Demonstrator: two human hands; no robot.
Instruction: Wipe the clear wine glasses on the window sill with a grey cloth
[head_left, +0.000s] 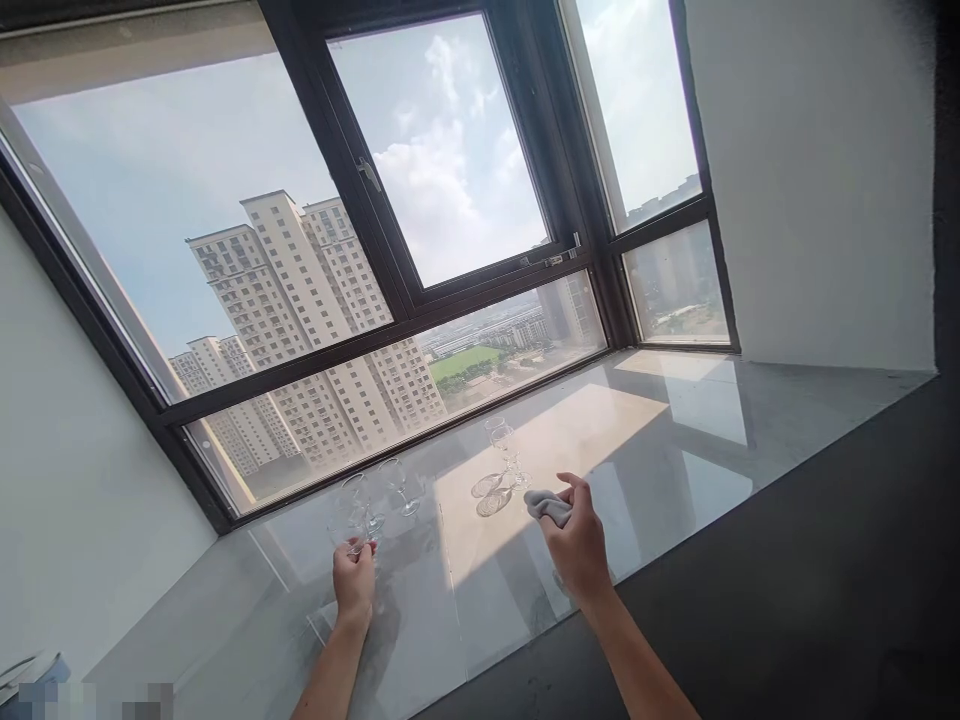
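My left hand [353,582] is closed, its fingers pinched on a clear stemmed glass [342,524] low over the sill; the glass's outline is faint. Just behind it stands another stemmed glass [357,492], and a further glass [406,492] is upright to its right. My right hand [582,548] grips a bunched grey cloth [548,507], with the index finger raised and bent. Beyond that cloth, two stemmed glasses [513,462] stand close together in the sunlight, casting oval shadows on the surface.
The glossy grey tiled sill [420,610] runs beneath dark-framed windows [412,318], its front edge dropping off at lower right. White walls [817,180] close in both sides. A bluish object [51,668] lies at the lower left, partly blurred.
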